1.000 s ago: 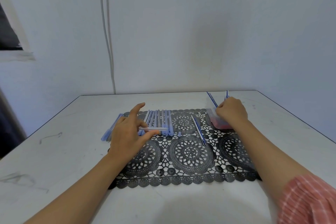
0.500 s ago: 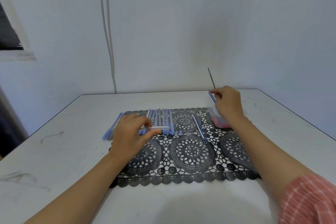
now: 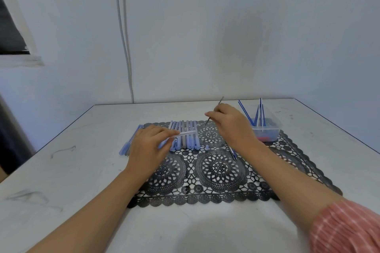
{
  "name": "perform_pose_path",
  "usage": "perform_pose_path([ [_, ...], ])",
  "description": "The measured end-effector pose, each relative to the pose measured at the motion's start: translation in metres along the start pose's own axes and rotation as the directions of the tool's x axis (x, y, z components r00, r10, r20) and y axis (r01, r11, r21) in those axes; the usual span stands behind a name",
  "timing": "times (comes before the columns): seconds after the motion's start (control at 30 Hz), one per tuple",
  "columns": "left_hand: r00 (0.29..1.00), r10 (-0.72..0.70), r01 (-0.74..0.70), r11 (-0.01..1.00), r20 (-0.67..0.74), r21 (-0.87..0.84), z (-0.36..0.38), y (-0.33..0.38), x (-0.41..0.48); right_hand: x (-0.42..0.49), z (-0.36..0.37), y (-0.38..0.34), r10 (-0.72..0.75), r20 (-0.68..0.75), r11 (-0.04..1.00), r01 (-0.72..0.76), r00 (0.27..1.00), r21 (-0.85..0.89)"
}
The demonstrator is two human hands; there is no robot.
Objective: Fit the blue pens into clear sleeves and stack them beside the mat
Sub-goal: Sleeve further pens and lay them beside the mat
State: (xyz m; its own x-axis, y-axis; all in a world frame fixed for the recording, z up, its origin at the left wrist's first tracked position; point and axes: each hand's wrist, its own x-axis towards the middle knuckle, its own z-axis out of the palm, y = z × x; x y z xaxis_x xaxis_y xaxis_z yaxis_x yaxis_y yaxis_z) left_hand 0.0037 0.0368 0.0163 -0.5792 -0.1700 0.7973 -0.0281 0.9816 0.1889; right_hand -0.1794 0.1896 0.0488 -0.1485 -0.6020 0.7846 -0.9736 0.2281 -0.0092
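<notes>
So the left hand [image 3: 147, 148] pinches a sleeve [image 3: 186, 133], right hand [image 3: 232, 123] pinches a pen [image 3: 207, 121] mid-shaft; both look light, thin, slippery.

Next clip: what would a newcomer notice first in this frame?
The black lace mat mid-table, with both hands over its far part. The left hand holds a clear sleeve above a row of pale tubes. The right hand pinches a thin rod, next to a clear tub with blue rods leaning in it.
</notes>
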Motion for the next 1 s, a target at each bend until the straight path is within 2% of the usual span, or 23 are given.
perform_pose_path([
  [0.17, 0.996, -0.085, 0.086, 0.989, 0.015, -0.121, -0.001, 0.0, -0.001, -0.009, 0.006, 0.007, -0.177, -0.078, 0.974, 0.163, 0.981, -0.159],
  [0.3, 0.977, -0.209, 0.211, 0.96, 0.034, -0.182, -0.001, 0.003, -0.001, -0.013, 0.01, 0.008, -0.26, -0.011, 0.952, 0.254, 0.966, -0.168],
  [0.67, 0.979, -0.2, 0.205, 0.965, 0.047, -0.164, -0.002, -0.001, -0.001, -0.018, 0.008, 0.005, -0.278, 0.161, 0.94, 0.303, 0.947, -0.158],
  [1.0, 0.977, -0.203, 0.209, 0.97, 0.058, -0.127, 0.0, -0.004, -0.002, -0.021, 0.012, 0.007, -0.29, 0.166, 0.93, 0.319, 0.942, -0.185],
])
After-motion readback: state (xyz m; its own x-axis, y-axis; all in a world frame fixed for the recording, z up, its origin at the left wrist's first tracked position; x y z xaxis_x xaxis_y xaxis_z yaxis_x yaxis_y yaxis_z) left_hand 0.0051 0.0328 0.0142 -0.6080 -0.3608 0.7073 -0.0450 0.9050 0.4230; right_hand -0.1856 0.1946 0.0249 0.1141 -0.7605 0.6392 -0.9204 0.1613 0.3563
